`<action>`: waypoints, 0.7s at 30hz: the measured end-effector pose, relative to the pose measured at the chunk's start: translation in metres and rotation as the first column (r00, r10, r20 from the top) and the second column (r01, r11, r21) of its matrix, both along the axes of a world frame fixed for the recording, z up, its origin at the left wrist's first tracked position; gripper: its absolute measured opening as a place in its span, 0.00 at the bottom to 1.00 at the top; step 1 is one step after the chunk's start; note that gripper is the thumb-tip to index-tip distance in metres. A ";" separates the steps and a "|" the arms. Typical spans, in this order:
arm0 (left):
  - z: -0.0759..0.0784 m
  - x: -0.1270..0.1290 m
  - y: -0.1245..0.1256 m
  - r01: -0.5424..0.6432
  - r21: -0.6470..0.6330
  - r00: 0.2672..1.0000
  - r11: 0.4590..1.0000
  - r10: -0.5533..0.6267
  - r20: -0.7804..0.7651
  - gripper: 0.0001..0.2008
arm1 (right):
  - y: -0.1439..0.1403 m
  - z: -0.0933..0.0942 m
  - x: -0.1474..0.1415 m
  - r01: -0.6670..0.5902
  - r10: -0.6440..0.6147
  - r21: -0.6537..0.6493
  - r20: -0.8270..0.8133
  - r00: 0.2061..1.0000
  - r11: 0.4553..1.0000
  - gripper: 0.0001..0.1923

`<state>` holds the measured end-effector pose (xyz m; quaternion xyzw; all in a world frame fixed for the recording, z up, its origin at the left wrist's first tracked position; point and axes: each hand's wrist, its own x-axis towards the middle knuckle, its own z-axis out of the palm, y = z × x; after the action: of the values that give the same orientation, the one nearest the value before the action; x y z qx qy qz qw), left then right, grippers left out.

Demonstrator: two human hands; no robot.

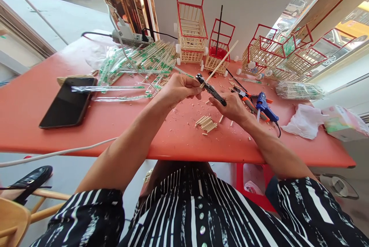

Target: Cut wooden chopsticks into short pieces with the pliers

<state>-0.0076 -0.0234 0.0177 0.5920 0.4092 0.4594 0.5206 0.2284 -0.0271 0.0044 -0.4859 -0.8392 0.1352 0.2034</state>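
My left hand (184,87) is closed, its fingertips pinching the lower end of a thin wooden stick (221,61). The stick slants up and away to the right. In my right hand (233,105), also closed, is a black plier-like hand tool (212,91), whose head lies across the stick beside my left fingertips. Whether its jaws bite into the wood I cannot tell. Below the hands, a small pile of short cut stick pieces (206,124) lies on the red table (173,139), with crumbs and loose bits around.
Wrapped sticks (157,56) and a phone (69,102) lie left. Miniature wooden carts with red frames (191,27) stand behind. To the right are pliers (250,104), a blue glue gun (265,107), a bundle of sticks (300,90) and white tissue (306,120). A white cable (72,150) crosses the front edge.
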 end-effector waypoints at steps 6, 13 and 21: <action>-0.002 -0.002 0.001 0.005 0.049 0.998 0.999 -0.002 -0.063 0.07 | 0.001 -0.006 0.000 0.019 -0.020 0.030 0.024 1.000 0.999 0.37; -0.008 -0.003 0.006 -0.008 0.104 0.989 0.995 0.023 -0.144 0.08 | 0.000 -0.003 -0.004 0.043 -0.044 0.028 0.067 0.997 0.999 0.37; -0.010 -0.002 0.008 -0.020 0.150 0.989 0.989 0.041 -0.140 0.07 | 0.002 0.007 -0.007 0.025 -0.026 0.011 0.137 0.990 1.000 0.43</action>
<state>-0.0098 -0.0150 0.0074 0.6542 0.4193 0.4527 0.4374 0.2216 -0.0248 0.0112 -0.5037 -0.8456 0.0952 0.1493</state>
